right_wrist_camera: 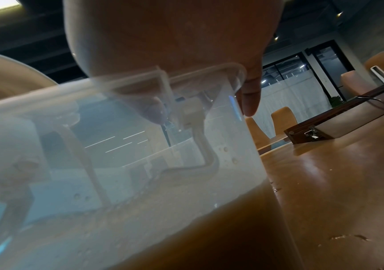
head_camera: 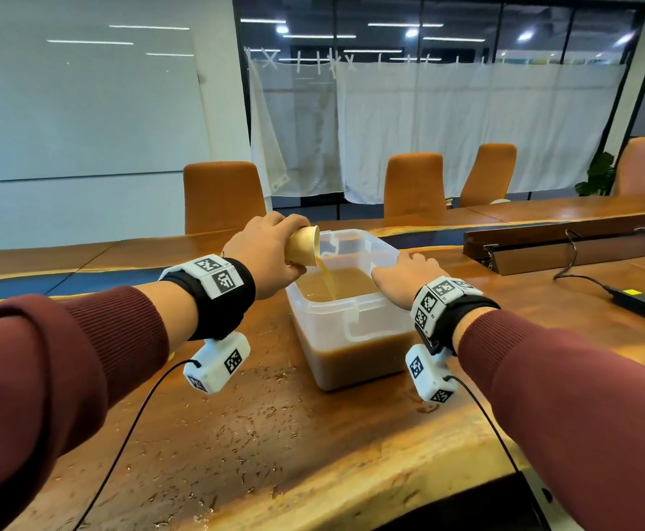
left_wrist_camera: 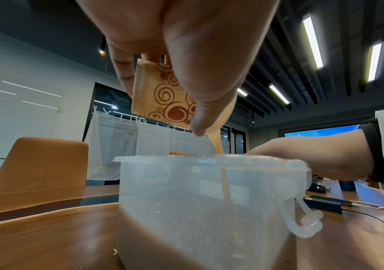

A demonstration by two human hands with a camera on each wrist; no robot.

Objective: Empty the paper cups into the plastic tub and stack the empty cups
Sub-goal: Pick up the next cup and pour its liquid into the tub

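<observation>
Wet wooden table (head_camera: pixel 275 435): left hand (head_camera: pixel 263 254) grips tipped paper cup (head_camera: pixel 303 245), mouth toward 3 o'clock over plastic tub (head_camera: pixel 351 327); right hand (head_camera: pixel 409 277) lies flat on its rim.

You face a whiteboard (head_camera: pixel 79 101) on the left wall and white curtains (head_camera: pixel 447 124) over dark glass. Orange chairs (head_camera: pixel 223 195) line the wooden bench (head_camera: pixel 275 435) (wet in spots); ceiling strip lights (left_wrist_camera: pixel 312 39) glow.

The surface (head_camera: pixel 313 446) was glossy varnished wood, beaded with wet droplets. The tub (head_camera: pixel 351 331) was cloudy, translucent smooth plastic. The cup (left_wrist_camera: pixel 163 95) was matt paper printed with brown swirls. The sleeves (head_camera: pixel 64 369) were ribbed knit cloth
</observation>
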